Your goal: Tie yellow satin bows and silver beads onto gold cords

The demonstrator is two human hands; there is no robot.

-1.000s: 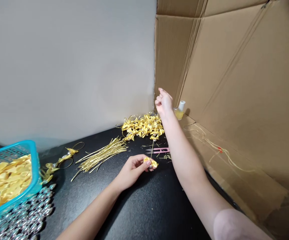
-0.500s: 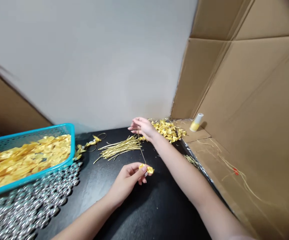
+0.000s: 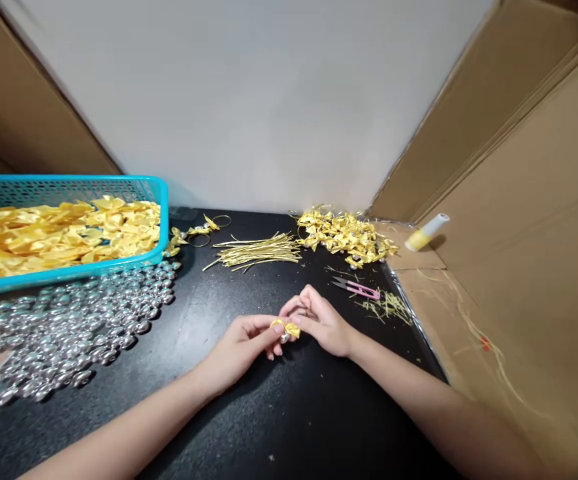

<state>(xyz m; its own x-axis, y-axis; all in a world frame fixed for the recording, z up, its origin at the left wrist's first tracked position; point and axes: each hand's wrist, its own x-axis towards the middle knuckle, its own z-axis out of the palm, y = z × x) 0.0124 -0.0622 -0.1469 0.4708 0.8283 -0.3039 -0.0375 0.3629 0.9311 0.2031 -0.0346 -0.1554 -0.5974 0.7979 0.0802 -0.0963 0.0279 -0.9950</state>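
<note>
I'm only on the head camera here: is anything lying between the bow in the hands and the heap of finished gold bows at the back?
Nothing visible. The small gold bow is pinched between left hand and right hand. Bare black table runs to the pile of gold bows; pink snips lie just right of that line, gold wires left.

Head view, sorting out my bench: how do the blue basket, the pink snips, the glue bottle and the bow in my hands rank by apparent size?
1. Blue basket, largest though cut off at the left edge.
2. Pink snips and glue bottle: look alike, and the bottle lies farther off, so unranked.
3. Bow, smallest, partly hidden by fingers.
</note>
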